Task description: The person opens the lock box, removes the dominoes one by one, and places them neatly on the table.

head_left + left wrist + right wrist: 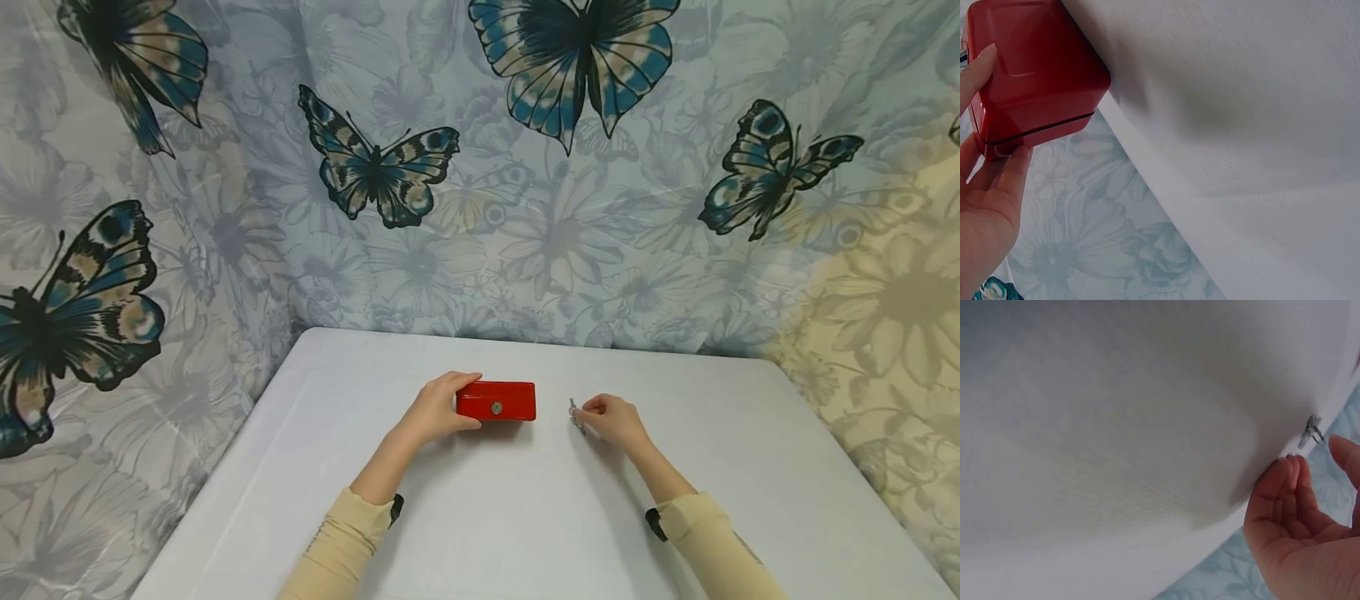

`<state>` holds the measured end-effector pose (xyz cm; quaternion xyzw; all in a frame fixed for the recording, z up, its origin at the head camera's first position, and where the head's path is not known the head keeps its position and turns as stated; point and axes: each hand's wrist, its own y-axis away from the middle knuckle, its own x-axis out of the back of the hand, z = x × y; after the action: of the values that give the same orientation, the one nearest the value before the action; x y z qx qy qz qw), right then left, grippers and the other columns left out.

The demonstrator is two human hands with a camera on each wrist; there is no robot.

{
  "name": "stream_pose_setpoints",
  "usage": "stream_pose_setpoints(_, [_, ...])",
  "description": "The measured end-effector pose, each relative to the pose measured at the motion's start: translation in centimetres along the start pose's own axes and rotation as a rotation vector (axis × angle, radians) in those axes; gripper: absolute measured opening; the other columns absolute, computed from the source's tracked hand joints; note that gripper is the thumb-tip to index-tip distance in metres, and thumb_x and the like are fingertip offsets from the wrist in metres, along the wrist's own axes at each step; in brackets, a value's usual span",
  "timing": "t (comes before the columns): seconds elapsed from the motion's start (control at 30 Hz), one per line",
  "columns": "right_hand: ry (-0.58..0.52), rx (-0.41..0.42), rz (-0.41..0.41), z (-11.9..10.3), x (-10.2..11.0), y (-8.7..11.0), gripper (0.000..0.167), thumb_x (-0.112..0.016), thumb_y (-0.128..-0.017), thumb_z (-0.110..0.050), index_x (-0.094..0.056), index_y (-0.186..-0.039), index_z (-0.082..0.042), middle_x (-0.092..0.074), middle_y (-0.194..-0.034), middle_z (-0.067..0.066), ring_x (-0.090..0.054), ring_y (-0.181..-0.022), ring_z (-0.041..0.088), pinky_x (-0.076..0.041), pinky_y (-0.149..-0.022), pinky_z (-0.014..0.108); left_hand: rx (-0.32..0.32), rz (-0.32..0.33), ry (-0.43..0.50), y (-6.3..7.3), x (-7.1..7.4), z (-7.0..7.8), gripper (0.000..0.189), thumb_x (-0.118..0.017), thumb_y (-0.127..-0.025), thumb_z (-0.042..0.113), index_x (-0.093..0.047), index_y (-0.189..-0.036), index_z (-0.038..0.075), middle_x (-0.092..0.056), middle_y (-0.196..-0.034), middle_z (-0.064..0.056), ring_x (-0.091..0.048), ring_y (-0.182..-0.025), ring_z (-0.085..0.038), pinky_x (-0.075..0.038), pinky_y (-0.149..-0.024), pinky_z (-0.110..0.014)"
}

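A small red cash box (514,403) with a round key lock (497,407) on the side towards me is near the middle of the table. My left hand (435,408) grips its left end, thumb on one side and fingers on the other. Close up in the left wrist view, the glossy box (1041,62) shows a dark seam near one edge. To the right of the box, my right hand (613,419) reaches down beside a small bunch of keys (574,414). In the right wrist view, thumb and fingers stand apart, and the keys (1312,431) appear just beyond the fingertips.
A white-covered table (495,525) spreads under both hands. Behind it and along the left side, butterfly-and-flower fabric (420,283) rises from the table's edges. Dark bands (656,525) sit at both wrists by the beige sleeves.
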<state>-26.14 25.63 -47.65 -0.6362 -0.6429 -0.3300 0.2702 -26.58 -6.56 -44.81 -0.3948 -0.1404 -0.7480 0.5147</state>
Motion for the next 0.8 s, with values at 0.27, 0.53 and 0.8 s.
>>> stream_pose_setpoints(0.27, [0.097, -0.014, 0.031, -0.1, -1.0, -1.1, 0.028, -0.070, -0.086, -0.026, -0.064, -0.091, 0.001, -0.061, -0.076, 0.007, -0.054, -0.066, 0.019, -0.044, -0.056, 0.029, 0.016, -0.007, -0.004, 0.2, 0.2, 0.3, 0.070, -0.086, -0.075, 0.015, -0.055, -0.137, 0.009, -0.060, -0.127, -0.008, -0.056, -0.116, -0.028, -0.049, -0.096, -0.046])
stream_pose_setpoints(0.53, [0.123, -0.045, 0.045, -0.3, -1.2, -1.1, 0.023, -0.069, -0.086, -0.026, -0.063, -0.086, -0.003, -0.059, -0.072, 0.005, -0.054, -0.064, 0.019, -0.041, -0.054, 0.031, 0.021, -0.009, 0.002, 0.1, 0.1, 0.3, 0.068, -0.085, -0.075, 0.012, -0.056, -0.136, 0.010, -0.061, -0.126, -0.008, -0.057, -0.114, -0.028, -0.049, -0.095, -0.046])
stream_pose_setpoints(0.8, [0.131, -0.045, 0.040, -0.4, -1.3, -1.3, 0.021, -0.069, -0.085, -0.026, -0.062, -0.084, -0.006, -0.058, -0.072, 0.004, -0.053, -0.065, 0.019, -0.039, -0.054, 0.031, 0.026, -0.006, -0.011, 0.0, 0.3, 0.3, 0.068, -0.085, -0.075, 0.014, -0.056, -0.136, 0.009, -0.061, -0.126, -0.008, -0.057, -0.114, -0.028, -0.049, -0.095, -0.046])
